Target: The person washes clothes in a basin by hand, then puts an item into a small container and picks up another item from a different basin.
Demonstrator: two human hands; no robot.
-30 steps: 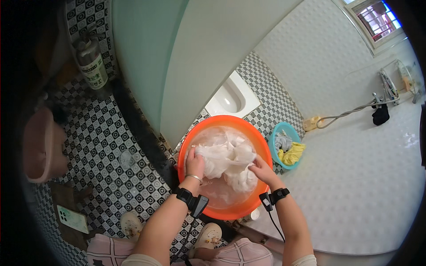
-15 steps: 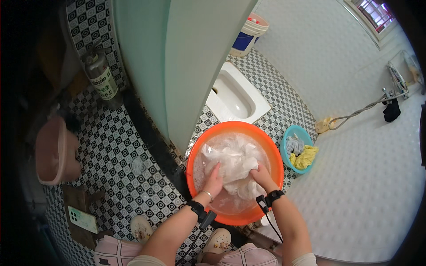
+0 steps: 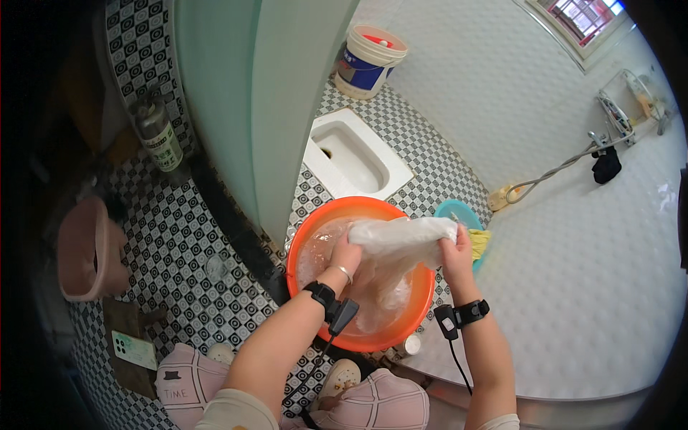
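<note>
A wet white cloth [image 3: 401,236], perhaps a garment, is stretched between my two hands above a large orange basin [image 3: 295,276]. My left hand [image 3: 346,254] grips its left end over the sudsy water. My right hand [image 3: 456,252] pinches the other end, held out past the basin's right rim. The lower part of the cloth hangs down into the soapy water [image 3: 319,244]. Each wrist wears a black strap with a small device and cable. The fingertips of both hands are partly hidden by the cloth.
Behind my right hand stands a turquoise basin [image 3: 448,208] with yellow cloth [image 3: 480,244]. A squat toilet [image 3: 398,179] and a white bucket [image 3: 365,64] are farther back. At left are a pink tub [image 3: 79,251], a wooden stool [image 3: 115,315] bearing a phone [image 3: 134,350], and a metal cylinder [image 3: 159,136].
Both hands have lifted the white cloth from the water and spread it. My right hand has moved up and right, beyond the basin's rim. The view has shifted a little.
</note>
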